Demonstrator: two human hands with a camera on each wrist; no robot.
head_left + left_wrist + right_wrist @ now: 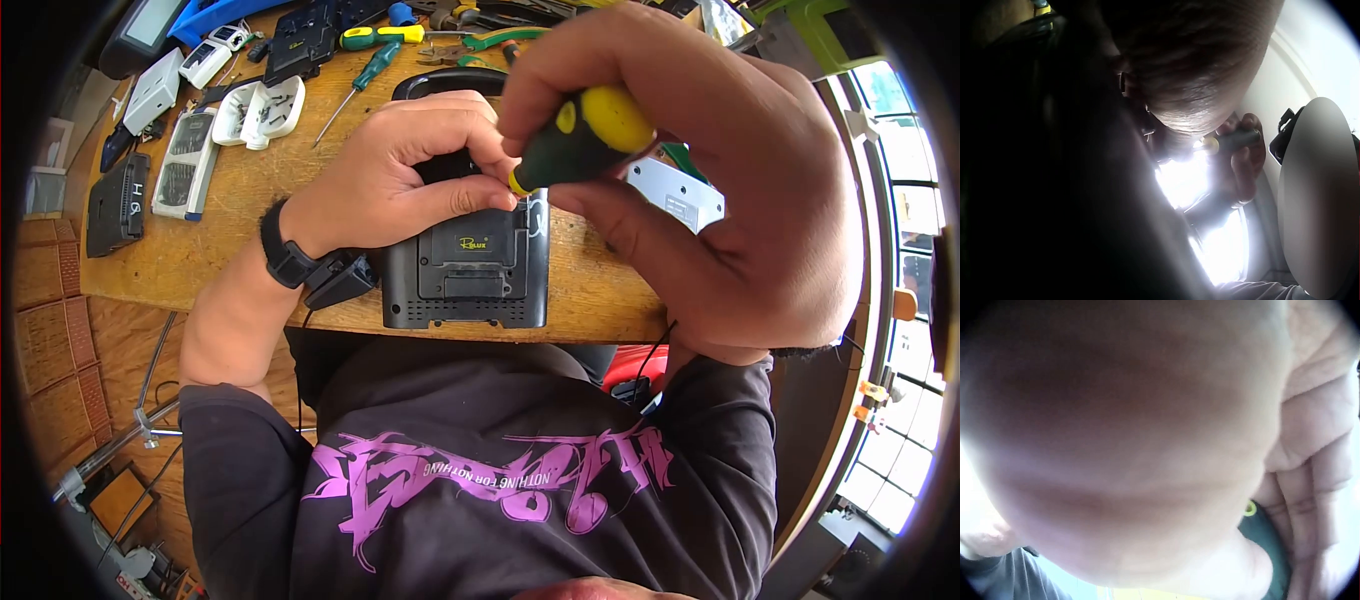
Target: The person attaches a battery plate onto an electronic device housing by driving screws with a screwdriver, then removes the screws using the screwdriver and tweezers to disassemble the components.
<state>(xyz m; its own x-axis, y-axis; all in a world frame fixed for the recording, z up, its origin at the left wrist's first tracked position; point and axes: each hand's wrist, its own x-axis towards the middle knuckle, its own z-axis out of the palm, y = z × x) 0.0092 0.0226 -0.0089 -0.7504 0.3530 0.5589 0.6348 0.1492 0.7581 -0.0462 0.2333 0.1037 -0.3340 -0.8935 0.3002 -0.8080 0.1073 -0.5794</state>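
Observation:
A black device [402,270] marked "Rolux" lies at the table's front edge in the head view. Over its upper right part, my right hand [725,190] grips the dark green and yellow handle of a screwdriver [575,148]. The thumb and index finger of my left hand [410,165] pinch around its front end, by the yellow collar; the tip is hidden. In the left wrist view, my left hand [1191,75] is close up, with the screwdriver [1240,140] beyond. My right hand [1122,444] fills much of the right wrist view, the green handle [1266,540] partly behind it.
On the wooden table [250,210], a white tray [235,115] holds small parts, beside a bit case [185,165] and a black box [118,205]. Two other screwdrivers and pliers lie behind the device. A grey-white part [672,195] is at the right, below my right hand.

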